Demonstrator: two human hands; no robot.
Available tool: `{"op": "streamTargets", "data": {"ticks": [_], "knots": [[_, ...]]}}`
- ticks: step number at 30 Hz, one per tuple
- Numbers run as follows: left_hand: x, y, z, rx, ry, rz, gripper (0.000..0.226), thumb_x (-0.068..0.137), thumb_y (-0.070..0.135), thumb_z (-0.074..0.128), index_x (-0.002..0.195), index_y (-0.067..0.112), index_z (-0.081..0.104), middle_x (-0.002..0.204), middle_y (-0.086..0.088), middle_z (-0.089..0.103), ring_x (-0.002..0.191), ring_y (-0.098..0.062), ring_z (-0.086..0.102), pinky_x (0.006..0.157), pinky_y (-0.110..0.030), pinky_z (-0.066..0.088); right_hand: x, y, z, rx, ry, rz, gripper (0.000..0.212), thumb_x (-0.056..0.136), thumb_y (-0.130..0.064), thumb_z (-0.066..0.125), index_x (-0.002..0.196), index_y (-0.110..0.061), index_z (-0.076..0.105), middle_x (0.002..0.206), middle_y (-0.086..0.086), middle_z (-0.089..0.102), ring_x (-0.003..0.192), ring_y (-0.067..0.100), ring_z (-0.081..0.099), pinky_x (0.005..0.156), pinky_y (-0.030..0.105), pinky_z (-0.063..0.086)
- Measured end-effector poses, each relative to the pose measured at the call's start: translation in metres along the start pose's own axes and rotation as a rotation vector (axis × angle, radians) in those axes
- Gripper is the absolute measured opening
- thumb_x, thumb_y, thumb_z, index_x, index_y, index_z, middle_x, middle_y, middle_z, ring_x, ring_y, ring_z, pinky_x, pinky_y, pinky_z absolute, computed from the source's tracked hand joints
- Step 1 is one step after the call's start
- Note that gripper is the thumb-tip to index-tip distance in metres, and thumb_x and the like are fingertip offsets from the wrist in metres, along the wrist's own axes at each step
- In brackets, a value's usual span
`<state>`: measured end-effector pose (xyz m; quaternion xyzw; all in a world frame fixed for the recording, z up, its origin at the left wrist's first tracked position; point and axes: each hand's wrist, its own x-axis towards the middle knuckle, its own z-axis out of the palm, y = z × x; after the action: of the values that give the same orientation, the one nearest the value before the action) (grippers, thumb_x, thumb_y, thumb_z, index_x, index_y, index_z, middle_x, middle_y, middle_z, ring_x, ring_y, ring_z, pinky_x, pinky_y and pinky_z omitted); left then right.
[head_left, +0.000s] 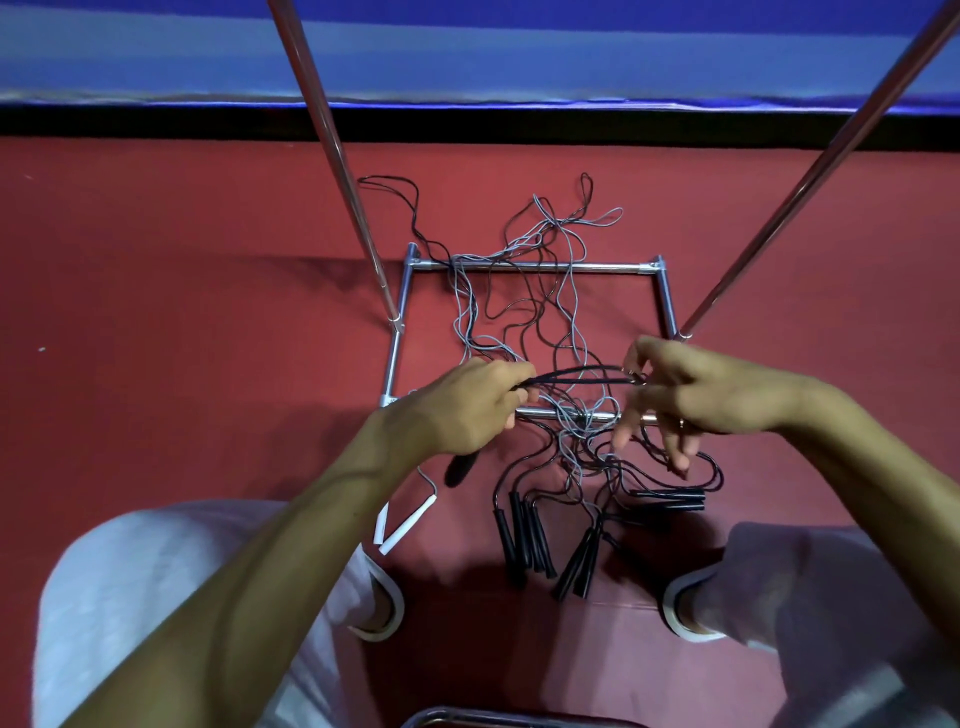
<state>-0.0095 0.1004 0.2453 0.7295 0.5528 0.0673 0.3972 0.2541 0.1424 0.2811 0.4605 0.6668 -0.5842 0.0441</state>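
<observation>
A tangle of black and grey skipping ropes (524, 291) lies over a square metal frame (530, 267) on the red floor. My left hand (467, 408) grips a folded black rope, and a black handle (460, 470) sticks out below the palm. My right hand (691, 397) pinches the other end of the same taut black rope (582, 375) between thumb and forefinger, its other fingers spread. Several black handles (524, 540) lie in bunches below the frame. Two white handles (402, 525) lie at the left.
Two shiny metal poles (337, 156) (810, 176) rise from the frame's sides toward me. My knees in light trousers and my two shoes (384, 618) (685, 608) flank the handles. A blue wall with a black skirting (467, 119) runs along the back.
</observation>
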Motion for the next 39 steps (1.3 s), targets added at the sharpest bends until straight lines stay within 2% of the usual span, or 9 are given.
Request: {"op": "streamTargets", "data": {"ticks": [6, 10, 14, 18, 21, 24, 28, 31, 39], "knots": [[-0.001, 0.003, -0.001, -0.127, -0.052, 0.066, 0.015, 0.106, 0.02, 0.045, 0.099, 0.015, 0.057, 0.067, 0.004, 0.063, 0.062, -0.013, 0.058, 0.07, -0.038, 0.052, -0.003, 0.0, -0.009, 0.26, 0.074, -0.046, 0.021, 0.099, 0.003, 0.053, 0.09, -0.008, 0.038, 0.07, 0.024, 0.056, 0.034, 0.014, 0.03, 0.034, 0.016, 0.023], [-0.004, 0.007, -0.004, -0.113, -0.015, 0.095, 0.034, 0.103, 0.04, 0.055, 0.083, 0.013, 0.051, 0.066, 0.008, 0.05, 0.062, -0.01, 0.044, 0.065, -0.035, 0.042, -0.006, -0.002, -0.015, 0.381, 0.122, -0.089, 0.046, 0.076, -0.027, 0.08, 0.066, -0.006, 0.04, 0.059, 0.012, 0.034, 0.044, 0.01, 0.024, 0.04, 0.015, 0.015], [-0.007, 0.011, -0.005, -0.056, 0.049, 0.134, 0.045, 0.101, 0.046, 0.057, 0.081, 0.008, 0.048, 0.066, 0.004, 0.044, 0.062, -0.013, 0.037, 0.061, -0.036, 0.038, -0.007, -0.006, -0.012, 0.312, 0.241, -0.12, 0.053, 0.072, -0.03, 0.091, 0.066, -0.013, 0.041, 0.053, 0.011, 0.04, 0.039, 0.013, 0.03, 0.04, 0.017, 0.023], [-0.01, 0.016, -0.002, -0.035, 0.096, 0.109, 0.039, 0.103, 0.036, 0.055, 0.08, 0.005, 0.049, 0.062, 0.004, 0.044, 0.058, -0.015, 0.035, 0.058, -0.034, 0.035, 0.0, 0.004, -0.001, 0.041, 0.263, -0.021, 0.087, 0.056, -0.062, 0.091, 0.108, -0.006, 0.05, 0.092, 0.01, 0.067, 0.072, 0.021, 0.064, 0.069, 0.043, 0.056], [-0.012, 0.024, 0.004, -0.097, 0.089, 0.115, 0.03, 0.101, 0.023, 0.052, 0.078, 0.005, 0.046, 0.063, 0.002, 0.041, 0.06, -0.016, 0.032, 0.058, -0.036, 0.033, 0.008, 0.005, 0.021, -0.223, 0.362, -0.183, 0.108, 0.061, -0.053, 0.093, 0.146, -0.022, 0.035, 0.137, -0.003, 0.055, 0.122, 0.009, 0.056, 0.106, 0.036, 0.048], [-0.011, 0.032, 0.01, -0.171, 0.044, 0.128, 0.024, 0.099, 0.024, 0.05, 0.08, 0.01, 0.049, 0.068, 0.001, 0.046, 0.063, -0.017, 0.038, 0.062, -0.038, 0.037, 0.024, 0.002, 0.049, -0.142, 0.31, -0.441, 0.078, 0.077, -0.023, 0.085, 0.143, -0.018, 0.042, 0.124, -0.005, 0.063, 0.116, 0.007, 0.06, 0.101, 0.032, 0.048], [-0.01, 0.028, 0.007, -0.398, 0.002, 0.048, 0.021, 0.088, 0.034, 0.048, 0.089, 0.013, 0.052, 0.065, 0.011, 0.049, 0.061, -0.015, 0.041, 0.063, -0.036, 0.037, 0.035, -0.004, 0.061, 0.263, 0.157, -0.338, 0.02, 0.089, -0.004, 0.067, 0.105, -0.007, 0.055, 0.073, -0.001, 0.059, 0.065, 0.017, 0.052, 0.06, 0.029, 0.044], [-0.013, 0.021, 0.004, -0.361, 0.014, 0.038, 0.021, 0.096, 0.032, 0.061, 0.094, 0.015, 0.049, 0.059, 0.017, 0.047, 0.055, -0.005, 0.039, 0.058, -0.029, 0.033, 0.034, -0.007, 0.047, 0.198, 0.193, -0.327, 0.013, 0.092, -0.007, 0.071, 0.095, -0.012, 0.06, 0.066, 0.004, 0.051, 0.058, 0.015, 0.04, 0.052, 0.028, 0.033], [-0.01, 0.021, -0.002, 0.129, 0.167, 0.124, 0.041, 0.091, 0.057, 0.047, 0.077, 0.019, 0.05, 0.061, 0.003, 0.048, 0.064, -0.022, 0.049, 0.061, -0.039, 0.041, 0.014, -0.018, 0.033, -0.027, 0.366, -0.403, 0.013, 0.084, -0.009, 0.084, 0.082, -0.014, 0.072, 0.07, 0.009, 0.064, 0.06, 0.009, 0.052, 0.056, 0.03, 0.044]]}}
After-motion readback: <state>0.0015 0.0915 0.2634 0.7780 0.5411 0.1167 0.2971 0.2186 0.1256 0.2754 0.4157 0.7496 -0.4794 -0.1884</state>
